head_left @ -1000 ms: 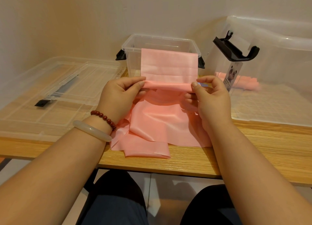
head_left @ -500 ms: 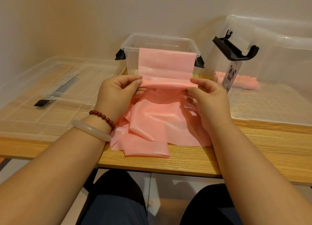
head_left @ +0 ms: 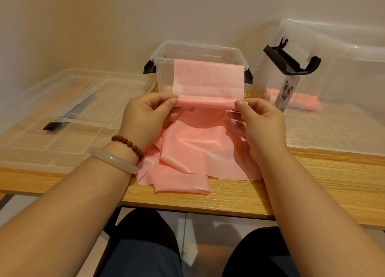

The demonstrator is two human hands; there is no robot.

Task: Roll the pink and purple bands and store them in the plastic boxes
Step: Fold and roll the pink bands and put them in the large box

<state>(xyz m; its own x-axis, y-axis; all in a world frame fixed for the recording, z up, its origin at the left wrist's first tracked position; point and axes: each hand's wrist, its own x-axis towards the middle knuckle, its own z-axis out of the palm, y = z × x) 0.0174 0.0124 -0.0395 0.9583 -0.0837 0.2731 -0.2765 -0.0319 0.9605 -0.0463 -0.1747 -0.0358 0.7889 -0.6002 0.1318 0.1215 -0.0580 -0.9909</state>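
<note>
Over the last second very little moved. The left hand [head_left: 145, 114] kept its pinch on one end of the narrow roll started in the pink band [head_left: 208, 79], while the right hand [head_left: 262, 120] let its thumb slip off the top and then set it back on the other end. Both hands now gripped the roll between thumb and curled fingers at the centre of the frame. The flat stretch of band above the roll stood before the near wall of the small clear box [head_left: 162, 56], about as tall as before, and the loose remainder lay crumpled on the tabletop [head_left: 312, 172] below the hands. I took it for a re-grip between turns, with the rolling barely begun. Another rolled pink band [head_left: 302, 102] already lay in the large clear box [head_left: 343, 47] at right; I could make out no purple band.
</note>
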